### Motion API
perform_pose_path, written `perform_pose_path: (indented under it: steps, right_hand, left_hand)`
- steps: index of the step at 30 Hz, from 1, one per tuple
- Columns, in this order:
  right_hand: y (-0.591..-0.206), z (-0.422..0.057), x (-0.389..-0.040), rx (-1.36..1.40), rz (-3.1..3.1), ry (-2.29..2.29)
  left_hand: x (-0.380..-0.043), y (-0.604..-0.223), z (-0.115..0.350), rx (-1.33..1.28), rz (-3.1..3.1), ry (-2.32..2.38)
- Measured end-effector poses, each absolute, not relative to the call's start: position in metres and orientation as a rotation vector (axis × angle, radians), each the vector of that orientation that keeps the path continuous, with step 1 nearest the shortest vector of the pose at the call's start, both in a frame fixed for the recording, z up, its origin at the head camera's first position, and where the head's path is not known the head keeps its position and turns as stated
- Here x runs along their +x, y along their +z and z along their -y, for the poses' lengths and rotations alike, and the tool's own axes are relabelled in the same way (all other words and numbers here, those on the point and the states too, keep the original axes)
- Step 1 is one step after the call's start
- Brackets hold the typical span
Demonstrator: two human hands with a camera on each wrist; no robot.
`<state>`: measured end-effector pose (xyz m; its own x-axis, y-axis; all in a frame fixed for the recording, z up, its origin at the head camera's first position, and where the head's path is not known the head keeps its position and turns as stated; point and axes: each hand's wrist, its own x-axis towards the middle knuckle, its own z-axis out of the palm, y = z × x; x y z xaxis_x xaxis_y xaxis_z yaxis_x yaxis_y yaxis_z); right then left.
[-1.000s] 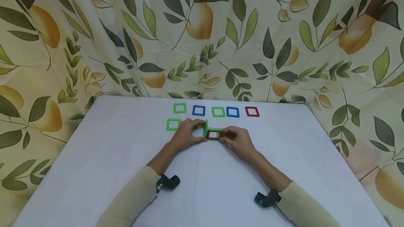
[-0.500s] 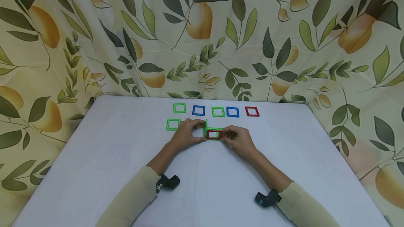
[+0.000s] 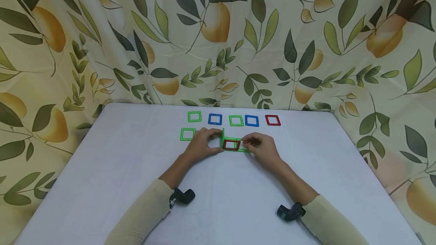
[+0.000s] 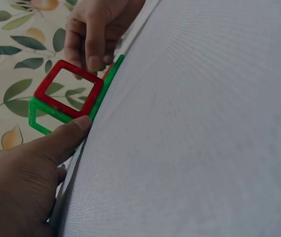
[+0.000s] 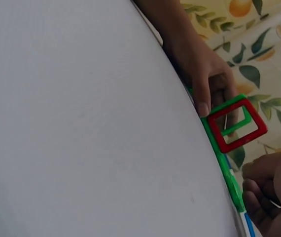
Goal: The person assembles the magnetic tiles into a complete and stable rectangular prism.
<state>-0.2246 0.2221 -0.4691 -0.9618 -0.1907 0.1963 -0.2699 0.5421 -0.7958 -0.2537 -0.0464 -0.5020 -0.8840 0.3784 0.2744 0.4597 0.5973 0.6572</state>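
My left hand (image 3: pixel 203 143) grips the upright green magnetic tile (image 3: pixel 223 137) at its left side, thumb in front and fingers behind. A red magnetic tile (image 4: pixel 92 101) stands upright along the front, its lower left corner right by that thumb. Flat green tiles (image 5: pixel 229 180) form the base below and run on to the right. Just right of the red tile is my right hand (image 3: pixel 263 149), its fingers loosely bent, with a gap between them and the red frame in the right wrist view. No tile shows between those fingers.
Behind the hands lies a row of flat square tiles: a green one (image 3: pixel 194 111), a blue one (image 3: pixel 215 114), another green and blue pair, and a red one (image 3: pixel 273 115). One more green tile (image 3: pixel 182 134) lies left of my left hand. A patterned curtain (image 3: pixel 218 59) hangs behind the white table (image 3: pixel 218 199).
My right hand has let go of the red tile and moved slightly right, uncovering more of the flat green base. The red tile stays upright. My left hand keeps its place.
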Motion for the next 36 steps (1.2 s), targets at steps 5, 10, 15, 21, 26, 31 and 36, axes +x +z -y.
perform_pose_path:
  steps: [5,10,15,21,26,31,36]
  right_hand:
    - [-0.467,-0.233,-0.230,0.351,2.692,1.401]
    - [-0.464,-0.244,-0.236,0.287,2.696,1.372]
    - [-0.462,-0.255,-0.242,0.189,2.667,1.352]
    - [-0.464,-0.266,-0.248,0.070,2.642,1.317]
    - [-0.464,-0.274,-0.252,0.018,2.621,1.304]
    - [-0.465,-0.284,-0.257,-0.021,2.610,1.311]
    - [-0.467,-0.294,-0.262,-0.050,2.597,1.286]
  left_hand:
    - [-0.254,-0.502,0.047,-0.727,2.702,-1.180]
    - [-0.254,-0.500,0.047,-0.733,2.695,-1.179]
    - [-0.253,-0.499,0.046,-0.731,2.693,-1.183]
    - [-0.253,-0.500,0.047,-0.727,2.696,-1.196]
    - [-0.254,-0.502,0.046,-0.719,2.705,-1.197]
    - [-0.254,-0.503,0.046,-0.715,2.705,-1.202]
    - [-0.254,-0.503,0.045,-0.715,2.712,-1.190]
